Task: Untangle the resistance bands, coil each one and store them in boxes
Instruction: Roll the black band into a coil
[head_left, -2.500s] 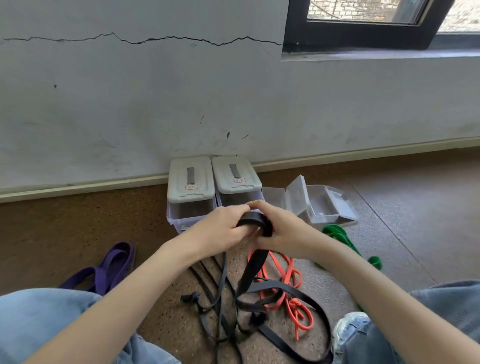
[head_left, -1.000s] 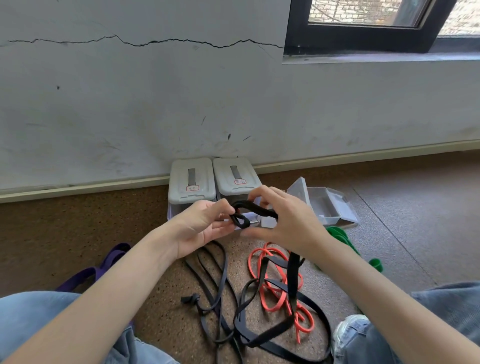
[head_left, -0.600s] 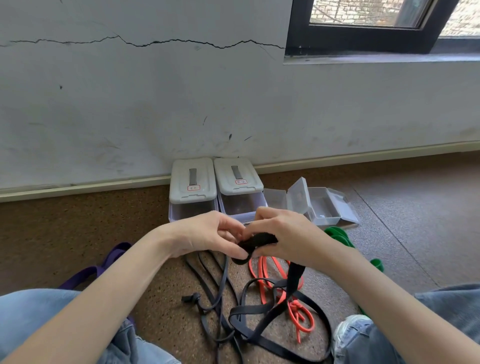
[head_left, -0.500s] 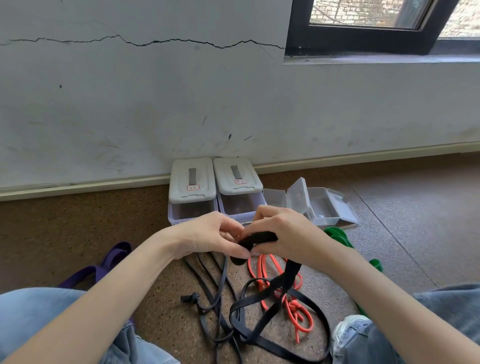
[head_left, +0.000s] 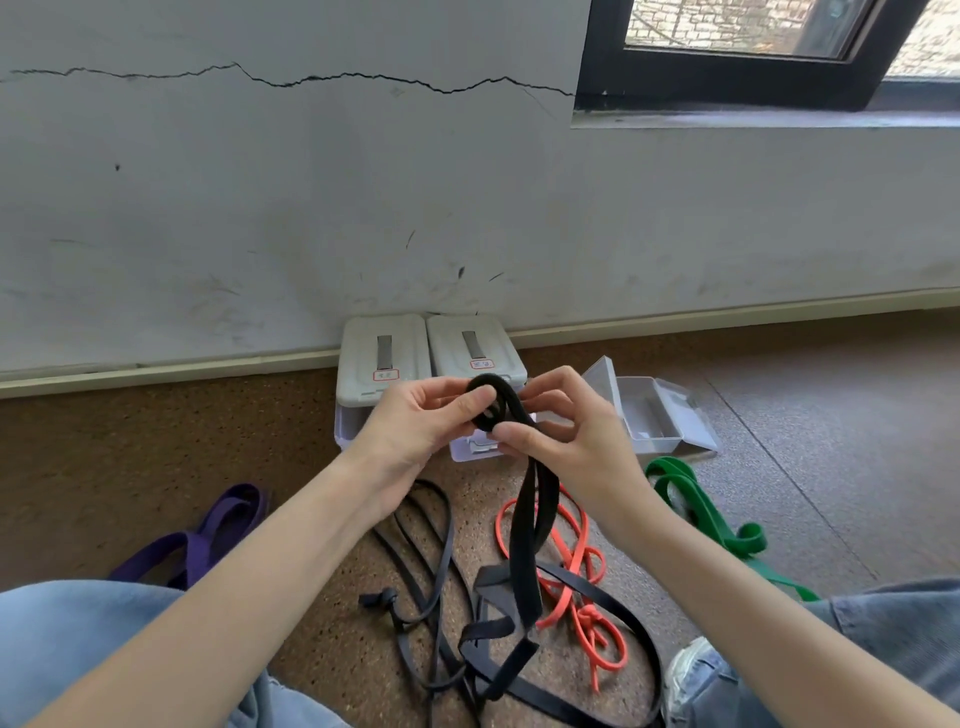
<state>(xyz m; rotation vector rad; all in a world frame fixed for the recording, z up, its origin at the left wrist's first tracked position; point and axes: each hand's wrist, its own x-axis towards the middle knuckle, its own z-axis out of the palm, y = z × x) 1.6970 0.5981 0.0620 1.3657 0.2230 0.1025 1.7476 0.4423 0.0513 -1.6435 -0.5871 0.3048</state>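
A wide black band (head_left: 525, 540) hangs from both hands, its top wound into a small coil between my fingers. My left hand (head_left: 415, 421) pinches the coil's left side; my right hand (head_left: 563, 431) pinches its right side and lower edge. The band's tail drops to the floor and loops among a thin black band (head_left: 431, 561). An orange band (head_left: 582, 587) lies knotted under it. A green band (head_left: 696, 509) lies to the right, a purple band (head_left: 208, 535) to the left. Two closed grey boxes (head_left: 384, 353) (head_left: 470, 345) stand against the wall; a clear box (head_left: 654, 410) lies open beside them.
A cracked grey wall with a skirting board closes the far side. A window frame (head_left: 727, 78) sits top right. My knees in blue jeans (head_left: 67, 639) and a white shoe (head_left: 691, 675) border the bands on the brown cork floor.
Both hands have risen toward the boxes with the black coil, lifting more of the band off the floor so it hangs straighter. The coil shows open loops again.
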